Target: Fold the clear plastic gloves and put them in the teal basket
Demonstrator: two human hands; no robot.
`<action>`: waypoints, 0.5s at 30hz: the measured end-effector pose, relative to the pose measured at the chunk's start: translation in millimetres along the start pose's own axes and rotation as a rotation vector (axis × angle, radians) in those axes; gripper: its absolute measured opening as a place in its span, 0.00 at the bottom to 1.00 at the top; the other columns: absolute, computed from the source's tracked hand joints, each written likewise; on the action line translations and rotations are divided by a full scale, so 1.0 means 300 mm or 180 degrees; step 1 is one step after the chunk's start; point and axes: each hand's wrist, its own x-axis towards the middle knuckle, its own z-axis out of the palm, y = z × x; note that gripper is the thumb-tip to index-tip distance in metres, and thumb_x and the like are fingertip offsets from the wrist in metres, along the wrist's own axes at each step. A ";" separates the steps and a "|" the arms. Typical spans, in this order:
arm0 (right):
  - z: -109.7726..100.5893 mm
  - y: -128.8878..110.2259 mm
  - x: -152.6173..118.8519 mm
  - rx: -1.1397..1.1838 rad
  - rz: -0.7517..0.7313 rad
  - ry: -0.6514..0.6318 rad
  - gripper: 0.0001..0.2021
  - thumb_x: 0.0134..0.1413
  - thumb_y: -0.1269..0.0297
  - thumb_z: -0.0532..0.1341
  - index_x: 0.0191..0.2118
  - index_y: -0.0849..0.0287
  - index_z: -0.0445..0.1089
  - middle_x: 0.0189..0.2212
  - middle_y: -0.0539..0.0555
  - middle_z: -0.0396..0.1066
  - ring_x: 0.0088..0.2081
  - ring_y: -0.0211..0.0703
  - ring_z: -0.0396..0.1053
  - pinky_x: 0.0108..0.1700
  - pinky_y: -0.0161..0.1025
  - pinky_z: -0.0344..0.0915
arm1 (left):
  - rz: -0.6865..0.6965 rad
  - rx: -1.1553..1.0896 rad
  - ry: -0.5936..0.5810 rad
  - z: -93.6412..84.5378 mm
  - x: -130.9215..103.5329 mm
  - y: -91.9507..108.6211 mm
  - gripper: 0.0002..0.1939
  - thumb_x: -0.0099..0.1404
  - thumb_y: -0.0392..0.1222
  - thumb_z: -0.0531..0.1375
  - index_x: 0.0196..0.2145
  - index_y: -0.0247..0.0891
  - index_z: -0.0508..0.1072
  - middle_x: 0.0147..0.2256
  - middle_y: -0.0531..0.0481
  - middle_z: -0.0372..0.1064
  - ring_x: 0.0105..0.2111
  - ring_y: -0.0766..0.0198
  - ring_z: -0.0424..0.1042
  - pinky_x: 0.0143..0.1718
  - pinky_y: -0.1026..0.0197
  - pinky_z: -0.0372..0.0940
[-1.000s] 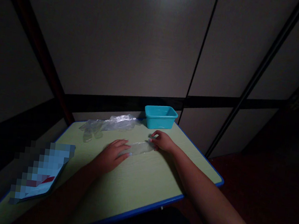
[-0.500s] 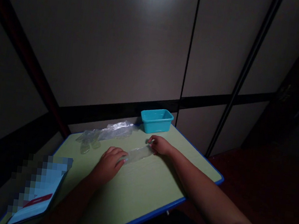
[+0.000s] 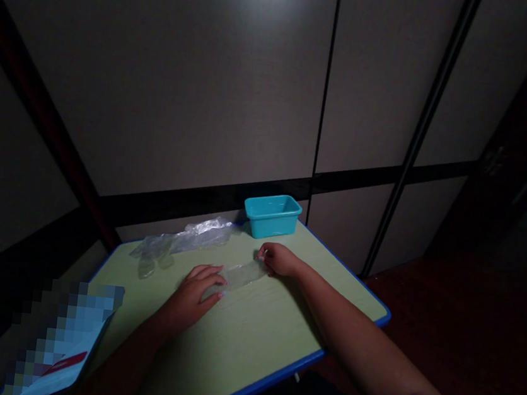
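A clear plastic bag (image 3: pixel 246 274), flattened into a narrow strip, lies on the table between my two hands. My left hand (image 3: pixel 198 288) rests over its left end with the fingers spread, and that end is partly hidden. At the other end, my right hand (image 3: pixel 279 259) pinches the plastic between thumb and fingertips. Farther back to the left lies a crumpled heap of clear plastic (image 3: pixel 202 233), with two rounded flaps pointing toward me. It touches neither hand.
A turquoise plastic basket (image 3: pixel 273 226) stands at the table's back edge, just beyond my right hand. The pale green table (image 3: pixel 256 342) has a blue rim. A blurred-out flat light-blue object (image 3: pixel 69 334) lies at the left edge. Dark panelled doors (image 3: pixel 218 91) rise behind.
My right fingers have closed more tightly on the strip's right end. My left hand stays on the left end, fingers a little more spread. The view has shifted slightly.
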 end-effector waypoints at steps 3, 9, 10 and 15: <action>0.002 0.006 0.002 -0.0032 -0.0042 0.0017 0.06 0.51 0.76 0.54 0.34 0.59 0.65 0.15 0.43 0.61 0.15 0.31 0.62 0.19 0.27 0.58 | 0.0008 -0.0008 0.0021 -0.003 0.002 -0.002 0.10 0.61 0.41 0.54 0.39 0.41 0.72 0.49 0.47 0.67 0.53 0.55 0.60 0.54 0.49 0.56; 0.006 0.007 0.005 -0.0101 -0.0052 0.0018 0.08 0.51 0.77 0.53 0.34 0.60 0.65 0.15 0.43 0.60 0.15 0.32 0.62 0.19 0.27 0.56 | -0.0190 -0.0392 -0.0256 0.002 0.000 0.007 0.13 0.63 0.42 0.53 0.42 0.40 0.72 0.48 0.47 0.68 0.50 0.58 0.65 0.54 0.53 0.58; 0.006 0.005 0.005 -0.0081 -0.0042 0.0006 0.07 0.51 0.77 0.53 0.34 0.60 0.65 0.15 0.43 0.60 0.15 0.31 0.62 0.18 0.27 0.56 | -0.0209 -0.0428 -0.0283 0.002 -0.001 0.009 0.14 0.63 0.43 0.52 0.43 0.40 0.72 0.49 0.47 0.68 0.50 0.58 0.65 0.54 0.53 0.58; -0.003 -0.005 0.004 -0.0023 -0.0173 0.0221 0.04 0.54 0.66 0.58 0.34 0.61 0.64 0.17 0.45 0.63 0.16 0.31 0.61 0.19 0.27 0.56 | -0.0131 -0.0412 -0.0345 0.002 -0.007 0.011 0.15 0.63 0.43 0.52 0.45 0.42 0.73 0.50 0.48 0.68 0.52 0.59 0.64 0.56 0.52 0.56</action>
